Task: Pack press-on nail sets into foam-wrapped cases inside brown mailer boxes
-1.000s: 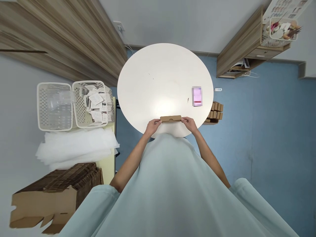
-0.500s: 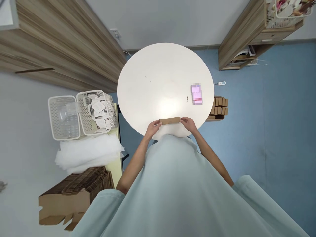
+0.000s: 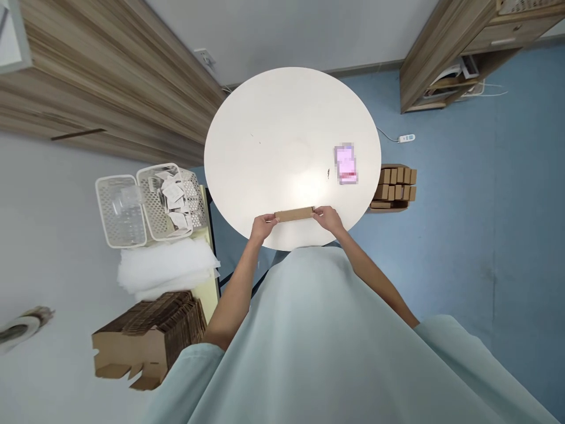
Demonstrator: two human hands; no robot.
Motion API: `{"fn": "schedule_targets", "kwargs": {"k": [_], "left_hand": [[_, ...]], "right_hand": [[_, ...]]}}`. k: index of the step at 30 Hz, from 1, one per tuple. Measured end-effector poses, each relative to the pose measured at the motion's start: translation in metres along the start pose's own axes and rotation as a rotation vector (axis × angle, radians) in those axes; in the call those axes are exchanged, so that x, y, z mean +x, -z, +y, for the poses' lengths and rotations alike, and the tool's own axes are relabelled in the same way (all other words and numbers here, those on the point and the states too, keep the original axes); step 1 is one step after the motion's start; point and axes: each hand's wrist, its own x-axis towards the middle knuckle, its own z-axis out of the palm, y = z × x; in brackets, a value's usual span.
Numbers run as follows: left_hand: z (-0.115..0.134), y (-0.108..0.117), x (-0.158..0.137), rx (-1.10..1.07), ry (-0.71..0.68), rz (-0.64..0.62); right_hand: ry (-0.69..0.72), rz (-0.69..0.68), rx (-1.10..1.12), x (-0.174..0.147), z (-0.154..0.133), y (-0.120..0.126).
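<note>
A long, narrow brown cardboard box (image 3: 294, 214) lies between my hands, close to the near edge of the round white table (image 3: 273, 112). Its left end is gripped by my left hand (image 3: 263, 226), fingers bent around the corner. My right hand (image 3: 327, 218) pinches the opposite end, thumb low and fingertips at the top corner. The box looks closed along the face I see. Beyond my right hand, a pixelated pink-purple item (image 3: 346, 164) rests on the table beside a small dark mark.
Right of the table, a carton (image 3: 388, 209) on the floor holds several small brown boxes. At left stand white baskets (image 3: 143, 203), one with paper packets, then white sheet material (image 3: 165, 265) and stacked flat cardboard (image 3: 132, 347). A power strip (image 3: 406, 138) lies on the floor.
The view has shifted, so the table sits slightly differently in frame. Both hands keep hold of the box's ends, and its front face has turned a little.
</note>
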Motion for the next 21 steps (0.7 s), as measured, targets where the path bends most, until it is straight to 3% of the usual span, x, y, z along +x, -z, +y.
{"fn": "schedule_targets", "kwargs": {"k": [4, 8, 15, 21], "left_hand": [[-0.014, -0.013, -0.022, 0.014, -0.035, 0.071], [-0.033, -0.030, -0.051, -0.022, -0.010, 0.047], [-0.060, -0.084, -0.077, -0.216, 0.119, 0.007], [-0.075, -0.108, -0.096, -0.204, -0.048, 0.000]], "right_hand": [[0.063, -0.009, -0.031, -0.010, 0.013, -0.004], [0.115, -0.034, -0.066, -0.030, 0.035, -0.005], [0.108, -0.006, -0.094, -0.056, 0.080, -0.003], [0.088, 0.059, 0.032, -0.083, 0.112, 0.010]]}}
